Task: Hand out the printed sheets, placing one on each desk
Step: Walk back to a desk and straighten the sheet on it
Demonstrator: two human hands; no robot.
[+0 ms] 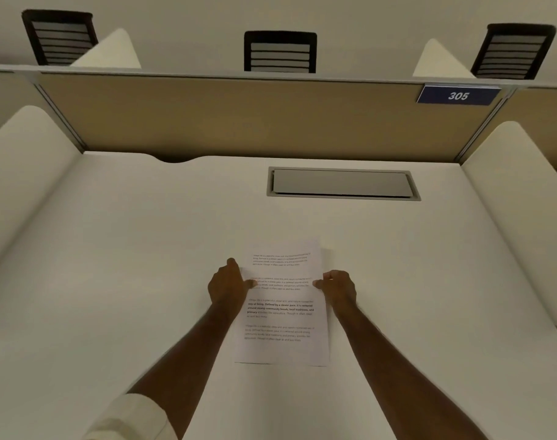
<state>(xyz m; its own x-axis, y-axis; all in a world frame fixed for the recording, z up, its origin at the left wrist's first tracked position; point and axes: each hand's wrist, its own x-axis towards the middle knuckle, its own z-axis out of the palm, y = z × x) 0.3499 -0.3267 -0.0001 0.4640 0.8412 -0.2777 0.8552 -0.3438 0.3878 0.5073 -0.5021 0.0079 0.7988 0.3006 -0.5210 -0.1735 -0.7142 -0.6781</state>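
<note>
A person is holding a white printed paper sheet point(283, 309) over the smooth, matte white desk surface point(144, 249) of a study carrel. The sheet is rectangular, carrying four blocks of small dark text, and a second paper edge is peeking out along its upper right side. The left hand point(228, 285) is pinching the sheet's left edge, thumb lying on the printed face; the right hand point(337, 289) is gripping the right edge the same way, fingers curled closed around the paper. A rolled cream fabric sleeve point(131, 417) is showing on the left forearm.

Farther back, a rectangular grey metal cable hatch point(342, 183) is sitting flush in the desk. A tan fabric-covered divider panel point(223, 119) is rising behind it, bearing a dark blue plate point(458, 95) reading 305. Rounded white side partitions point(26, 173) are flanking the desk. Beyond the divider, three black slatted chair backs point(280, 52) are standing.
</note>
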